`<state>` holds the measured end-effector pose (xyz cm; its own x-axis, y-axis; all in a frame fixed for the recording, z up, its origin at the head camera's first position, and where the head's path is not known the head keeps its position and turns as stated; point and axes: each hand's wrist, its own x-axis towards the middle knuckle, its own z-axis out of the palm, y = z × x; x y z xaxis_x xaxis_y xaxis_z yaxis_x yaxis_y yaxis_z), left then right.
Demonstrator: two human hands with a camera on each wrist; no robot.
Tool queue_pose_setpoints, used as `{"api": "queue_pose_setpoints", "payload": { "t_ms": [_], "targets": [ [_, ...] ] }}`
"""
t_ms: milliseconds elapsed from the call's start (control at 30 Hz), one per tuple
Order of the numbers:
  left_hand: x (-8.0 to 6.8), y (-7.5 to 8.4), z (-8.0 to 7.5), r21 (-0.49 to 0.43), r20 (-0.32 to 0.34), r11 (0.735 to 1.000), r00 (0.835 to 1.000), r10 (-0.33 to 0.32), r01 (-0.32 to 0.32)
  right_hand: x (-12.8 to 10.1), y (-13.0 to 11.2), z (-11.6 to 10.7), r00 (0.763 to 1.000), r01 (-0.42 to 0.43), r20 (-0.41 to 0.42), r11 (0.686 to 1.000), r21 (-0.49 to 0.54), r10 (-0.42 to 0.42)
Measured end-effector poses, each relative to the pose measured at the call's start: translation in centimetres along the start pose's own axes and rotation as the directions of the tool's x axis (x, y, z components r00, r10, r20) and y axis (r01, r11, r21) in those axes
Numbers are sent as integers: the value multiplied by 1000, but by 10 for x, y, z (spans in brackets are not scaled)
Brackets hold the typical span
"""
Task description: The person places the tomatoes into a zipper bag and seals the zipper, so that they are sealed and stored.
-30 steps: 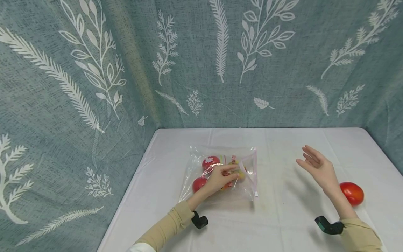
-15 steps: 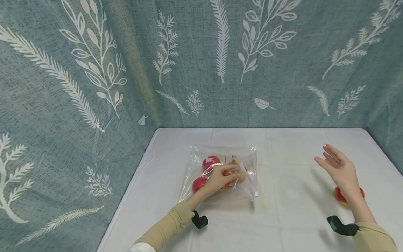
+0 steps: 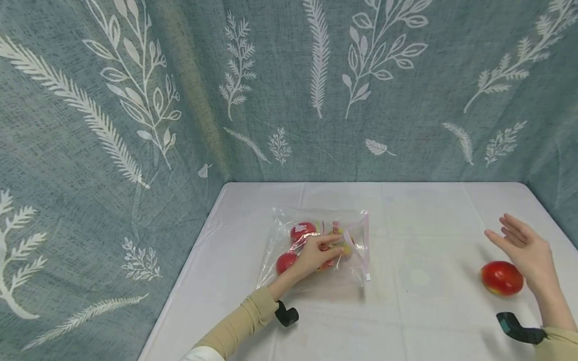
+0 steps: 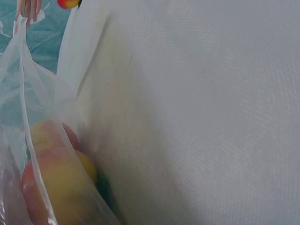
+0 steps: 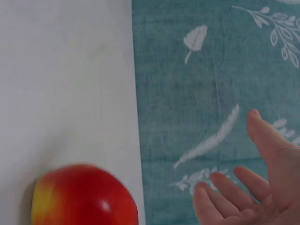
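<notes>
While my left hand pinches the bag, I see my right hand, grip wide and empty, just right of the apple.

I see open worktop between the plastic bag and the loose apple, wide enough for a hand to pass. Curtain walls close off the back and both sides. My right hand hovers just beside that apple, nothing between them.

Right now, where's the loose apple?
In the head view the apple lies on the table at the right, just left of the open right hand and untouched, far right of the bag.
</notes>
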<state>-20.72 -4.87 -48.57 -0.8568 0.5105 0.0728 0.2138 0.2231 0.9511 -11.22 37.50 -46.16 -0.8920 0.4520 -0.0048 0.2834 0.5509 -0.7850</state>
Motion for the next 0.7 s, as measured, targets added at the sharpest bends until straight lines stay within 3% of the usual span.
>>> {"api": "queue_pose_setpoints", "payload": {
  "t_ms": [333, 700],
  "targets": [
    [0, 8, -3, -6, 36, 1000, 999, -20, 20, 2, 25, -19, 993, -80, 78, 994, -73, 85],
    [1, 1, 0, -29, 17, 1000, 1000, 2, -2, 12, 66, -22, 973, -92, 200, 989, -118, 115]
  ]
}}
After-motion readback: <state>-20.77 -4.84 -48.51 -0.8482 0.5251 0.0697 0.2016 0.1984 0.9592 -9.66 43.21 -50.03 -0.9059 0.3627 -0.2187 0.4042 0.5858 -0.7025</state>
